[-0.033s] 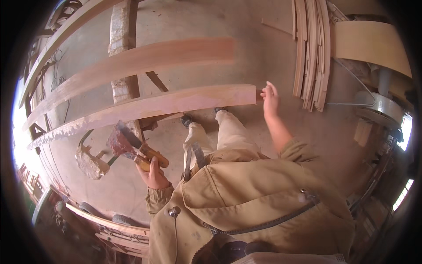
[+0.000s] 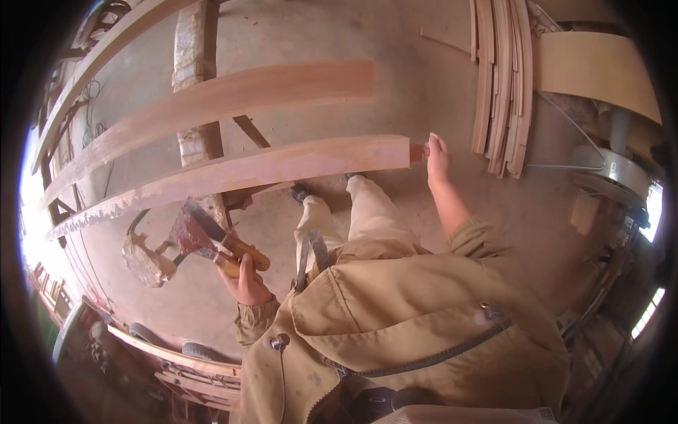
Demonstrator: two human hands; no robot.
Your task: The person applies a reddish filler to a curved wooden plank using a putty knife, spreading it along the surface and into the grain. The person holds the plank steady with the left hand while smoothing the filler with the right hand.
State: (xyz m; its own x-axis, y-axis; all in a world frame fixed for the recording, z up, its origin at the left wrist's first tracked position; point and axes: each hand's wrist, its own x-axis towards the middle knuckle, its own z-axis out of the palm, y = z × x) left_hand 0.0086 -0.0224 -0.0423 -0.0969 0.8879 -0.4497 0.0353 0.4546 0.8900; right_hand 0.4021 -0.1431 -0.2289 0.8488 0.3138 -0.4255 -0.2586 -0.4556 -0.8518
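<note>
Clearly long, stiff and heavy, the reddish plank (image 2: 282, 164) crosses mid-frame; right hand (image 2: 437, 157) rests flat-fingered at its end, left hand (image 2: 244, 277) fingers wrapped round scrapers (image 2: 212, 240).

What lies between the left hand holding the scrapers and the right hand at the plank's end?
Head view: between left hand and right hand are only the person's trouser legs and bare floor.

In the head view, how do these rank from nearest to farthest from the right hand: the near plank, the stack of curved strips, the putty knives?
From the right hand:
1. Near plank, its end at the fingertips, to the left.
2. Stack of curved strips, up and right.
3. Putty knives, far left, in the left hand.
</note>
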